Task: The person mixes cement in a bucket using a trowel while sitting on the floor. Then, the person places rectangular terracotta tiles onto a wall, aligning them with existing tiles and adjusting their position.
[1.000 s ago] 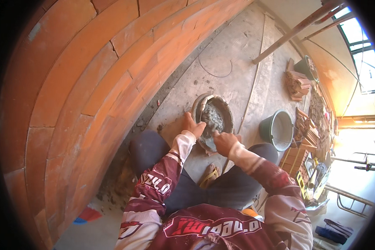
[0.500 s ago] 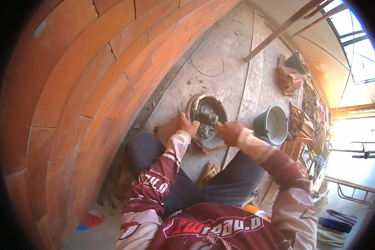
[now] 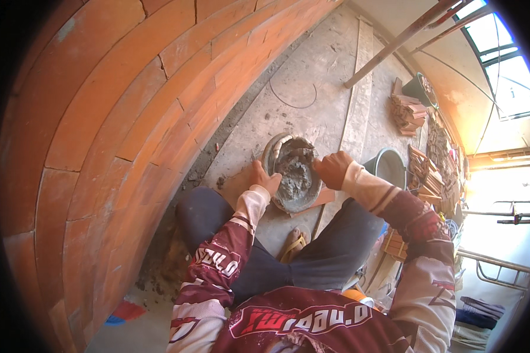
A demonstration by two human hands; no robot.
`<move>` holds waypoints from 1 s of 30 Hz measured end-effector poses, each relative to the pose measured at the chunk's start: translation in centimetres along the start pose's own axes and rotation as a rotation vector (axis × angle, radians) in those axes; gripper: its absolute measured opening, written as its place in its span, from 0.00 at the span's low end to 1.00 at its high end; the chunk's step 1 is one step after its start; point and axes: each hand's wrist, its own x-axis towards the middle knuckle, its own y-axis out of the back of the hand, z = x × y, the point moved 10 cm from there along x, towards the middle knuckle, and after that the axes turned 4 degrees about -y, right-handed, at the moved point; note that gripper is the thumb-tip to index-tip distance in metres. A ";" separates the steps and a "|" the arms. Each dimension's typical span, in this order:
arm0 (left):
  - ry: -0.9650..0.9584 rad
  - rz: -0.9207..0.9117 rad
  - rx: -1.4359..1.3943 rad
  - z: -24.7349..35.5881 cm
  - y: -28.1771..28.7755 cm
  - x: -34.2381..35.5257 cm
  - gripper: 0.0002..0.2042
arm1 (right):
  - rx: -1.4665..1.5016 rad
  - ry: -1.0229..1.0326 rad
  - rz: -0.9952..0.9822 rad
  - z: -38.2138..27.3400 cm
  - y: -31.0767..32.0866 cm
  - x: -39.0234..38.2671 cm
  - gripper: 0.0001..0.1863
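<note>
A round bucket [image 3: 269, 154] of wet grey mortar [image 3: 293, 179] sits on the floor before me, tilted toward me. My left hand [image 3: 266, 179] is closed on the bucket's left rim, thumb over the inside edge. On the opposite side, my right hand [image 3: 334, 169] is closed in a fist around what looks like a mortar-coated trowel [image 3: 305, 153]. Its blade lies in the mortar by the far right wall; the handle is hidden in my fist. Beneath the bucket's near right side shows a flat orange tile piece [image 3: 321, 197].
An orange brick wall [image 3: 118, 135] rises close on my left. To the right stand a green bucket [image 3: 388, 167] and stacks of orange tiles [image 3: 424, 176]. A slanting metal pole [image 3: 394, 44] meets the floor ahead, beside a long board [image 3: 354, 88].
My right hand has moved slightly up and right, carrying the trowel from the middle of the mortar toward the bucket's far right side. The left hand stays on the rim.
</note>
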 end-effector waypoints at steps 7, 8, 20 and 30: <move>0.057 0.037 -0.024 -1.1 0.1 0.3 0.26 | 0.238 0.059 -0.448 0.3 -9.2 2.6 0.11; 0.074 0.046 -0.026 -1.7 0.3 0.4 0.26 | 0.276 0.094 -0.558 -0.2 -9.9 2.5 0.12; 0.008 0.060 0.065 -2.9 0.3 0.8 0.24 | 1.913 -0.438 -0.596 -4.9 -17.7 -3.3 0.16; -0.025 0.022 0.062 -3.2 0.3 1.6 0.20 | 2.806 -0.458 -0.508 -9.8 -17.3 -3.0 0.17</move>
